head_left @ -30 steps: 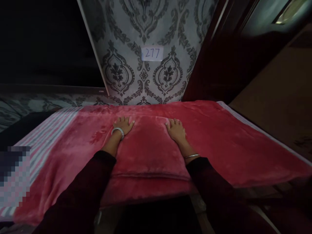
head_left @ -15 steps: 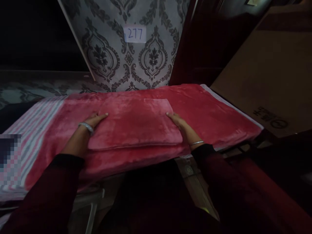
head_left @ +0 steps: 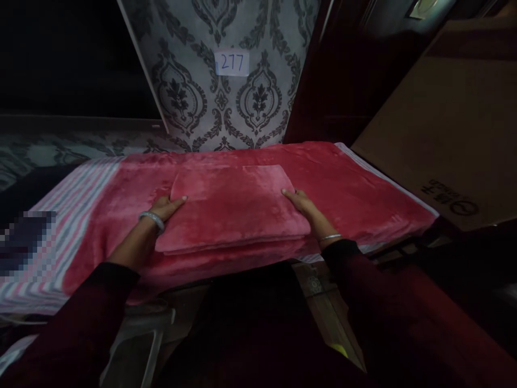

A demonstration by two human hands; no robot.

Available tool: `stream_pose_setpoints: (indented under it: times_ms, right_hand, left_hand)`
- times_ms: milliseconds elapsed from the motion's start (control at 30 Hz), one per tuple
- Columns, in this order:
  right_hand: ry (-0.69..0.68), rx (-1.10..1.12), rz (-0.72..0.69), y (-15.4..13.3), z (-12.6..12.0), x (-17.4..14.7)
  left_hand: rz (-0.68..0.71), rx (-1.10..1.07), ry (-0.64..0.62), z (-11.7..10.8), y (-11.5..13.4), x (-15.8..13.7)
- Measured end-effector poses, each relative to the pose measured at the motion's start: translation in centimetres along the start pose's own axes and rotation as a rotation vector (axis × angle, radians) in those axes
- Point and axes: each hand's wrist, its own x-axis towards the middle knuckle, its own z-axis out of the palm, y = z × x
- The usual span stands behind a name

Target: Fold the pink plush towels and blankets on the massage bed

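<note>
A folded pink-red plush cloth lies flat as a rectangle, its layered front edge facing me. My left hand grips its left side, thumb on top and the other fingers hidden at or under the edge. On the right side, my right hand holds it the same way, thumb pressing the upper surface. Beneath is a larger red plush blanket, spread over a table-like surface whose top is hidden. A grey, pink and white striped cloth shows at its left end.
A large cardboard box leans at the right. Behind stand a patterned wall with a paper label reading 277 and a dark screen-like panel. Below the front edge is a pale stool-like frame.
The view has shifted slightly, so the cloth and both hands appear a little further right and lower. Both hands keep the same hold on the cloth's sides.
</note>
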Motion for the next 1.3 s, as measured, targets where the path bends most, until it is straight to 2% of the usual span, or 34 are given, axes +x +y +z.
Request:
stream_pose_setpoints:
  times_ms: [67, 133, 200, 233, 300, 367, 500, 667, 767, 967, 1100, 1233, 1300]
  right_hand:
    - [0.115, -0.221, -0.143, -0.8, 0.9, -1.6]
    - [0.184, -0.519, -0.365, -1.8, 2.2, -3.4]
    - [0.131, -0.728, -0.518, -2.5, 3.9, -5.2]
    - [0.087, -0.782, -0.541, -2.6, 4.8, -5.9]
    - [0.028, -0.835, -0.529, -2.0, 6.4, -6.7]
    - [0.014, -0.849, -0.508, -1.0, 7.4, -6.7]
    - [-0.006, -0.857, -0.5, 0.3, 8.0, -6.1]
    - [-0.015, -0.86, -0.499, -0.4, 7.9, -6.0]
    - [-0.032, -0.883, -0.507, -0.6, 6.7, -6.5]
    - [0.025, -0.884, -0.477, 2.7, 3.5, -7.6]
    - [0.053, -0.82, -0.481, 4.5, 3.2, -7.3]
    - [0.046, -0.839, -0.471, 3.7, 3.1, -7.5]
    - [0.066, -0.856, -0.462, 2.5, 3.0, -8.3]
  left_hand:
    - [0.117, 0.197, 0.102, 0.6, 0.9, -1.2]
    - [0.359, 0.392, 0.159, 1.8, 2.4, -2.8]
    - [0.572, 0.495, 0.063, 3.7, 3.9, -4.6]
    - [0.608, 0.532, -0.006, 4.8, 4.4, -5.3]
    - [0.584, 0.575, -0.12, 7.1, 4.7, -6.2]
    - [0.538, 0.582, -0.179, 8.8, 4.3, -6.4]
    - [0.529, 0.573, -0.192, 9.9, 3.2, -5.8]
    - [0.529, 0.569, -0.209, 9.1, 3.8, -5.7]
    - [0.526, 0.581, -0.222, 7.7, 3.6, -6.0]
    - [0.412, 0.615, -0.04, 5.1, -1.0, -6.4]
    - [0.401, 0.558, -0.064, 5.1, -2.9, -6.0]
    - [0.37, 0.596, -0.094, 4.5, -1.9, -6.2]
    - [0.363, 0.639, -0.044, 4.2, -0.5, -7.1]
